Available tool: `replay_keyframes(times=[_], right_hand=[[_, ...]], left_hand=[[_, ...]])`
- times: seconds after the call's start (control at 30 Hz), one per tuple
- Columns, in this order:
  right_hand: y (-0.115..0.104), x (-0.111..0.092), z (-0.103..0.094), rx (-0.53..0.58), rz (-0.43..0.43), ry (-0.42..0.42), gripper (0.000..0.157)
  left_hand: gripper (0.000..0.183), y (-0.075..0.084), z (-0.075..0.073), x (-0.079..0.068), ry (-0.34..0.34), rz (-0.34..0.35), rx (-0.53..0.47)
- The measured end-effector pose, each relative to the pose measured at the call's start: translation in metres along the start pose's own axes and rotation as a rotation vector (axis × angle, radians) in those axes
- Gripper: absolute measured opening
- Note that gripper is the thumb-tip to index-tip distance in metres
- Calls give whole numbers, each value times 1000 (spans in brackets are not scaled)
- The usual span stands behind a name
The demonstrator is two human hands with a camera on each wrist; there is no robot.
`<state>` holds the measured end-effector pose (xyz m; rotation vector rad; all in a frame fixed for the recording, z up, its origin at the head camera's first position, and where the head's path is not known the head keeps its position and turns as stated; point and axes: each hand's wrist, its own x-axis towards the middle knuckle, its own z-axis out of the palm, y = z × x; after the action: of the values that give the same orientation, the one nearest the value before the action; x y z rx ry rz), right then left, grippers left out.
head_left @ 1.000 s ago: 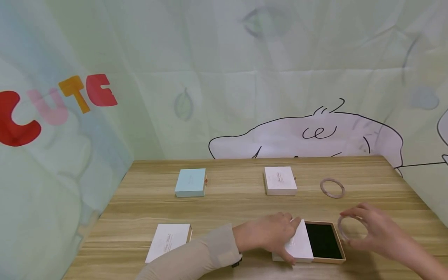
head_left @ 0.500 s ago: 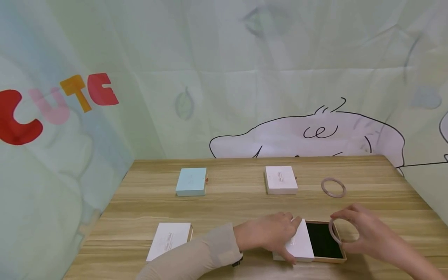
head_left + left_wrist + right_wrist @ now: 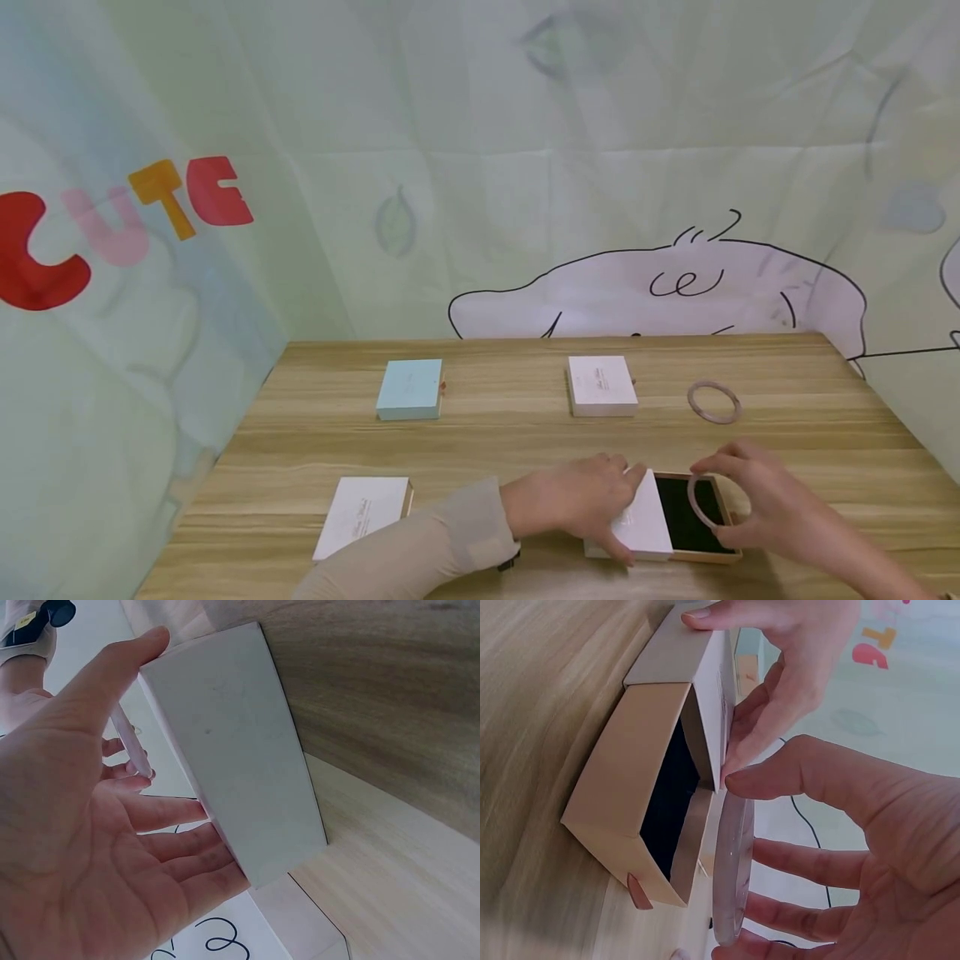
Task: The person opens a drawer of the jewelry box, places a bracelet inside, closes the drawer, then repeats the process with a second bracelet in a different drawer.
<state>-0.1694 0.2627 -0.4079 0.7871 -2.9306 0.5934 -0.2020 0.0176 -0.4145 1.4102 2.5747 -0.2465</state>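
Note:
A white sleeve box lies near the front of the table, its dark-lined drawer partly pulled out to the right. My left hand grips the sleeve, thumb on the near side and fingers across toward the far side; the left wrist view shows them at opposite edges of the box. With thumb and fingertips my right hand pinches a pale translucent bangle, tilted upright over the open drawer. A ribbon tab sticks out of the drawer's end.
Behind the hands, a second bangle lies flat on the wooden table. To its left are a closed white box and a light blue box. Another white box sits at front left, partly behind the left sleeve.
My right hand has carried the bangle leftward, from beside the drawer's right end to over its dark lining. The left hand and the box have stayed in place.

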Motion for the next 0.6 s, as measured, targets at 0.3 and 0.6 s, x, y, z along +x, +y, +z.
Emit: replay_keyframes(times=[0.3, 0.6], right_hand=[[-2, 2, 5, 37, -11, -55, 57], [-3, 3, 10, 51, -17, -73, 59]], left_hand=[[109, -1, 0, 0, 4, 2, 0], [110, 0, 1, 0, 6, 0, -3]])
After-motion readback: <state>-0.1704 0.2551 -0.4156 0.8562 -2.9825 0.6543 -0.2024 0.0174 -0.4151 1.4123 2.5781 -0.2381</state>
